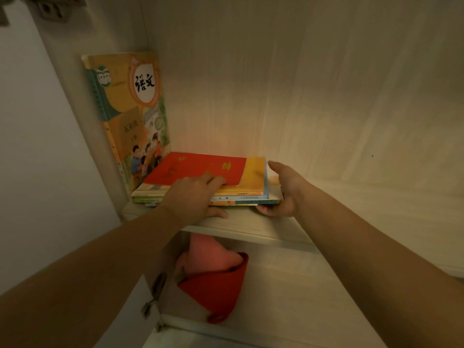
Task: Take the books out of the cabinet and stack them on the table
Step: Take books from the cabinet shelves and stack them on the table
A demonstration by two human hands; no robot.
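A flat stack of books (251, 187) lies on the cabinet shelf (251, 224), with a thin red book (195, 167) on top. An orange textbook (130, 109) stands upright against the cabinet's left wall behind the stack. My left hand (193, 197) grips the stack's front edge, fingers on top and thumb below. My right hand (283, 189) holds the stack's right front corner, thumb up along the side and fingers underneath. No table is in view.
On the lower shelf sits a red and pink fabric item (213, 277). A door hinge (154, 295) is on the left panel below. The cabinet's back wall (301, 96) is close behind the books, with bare shelf to the right.
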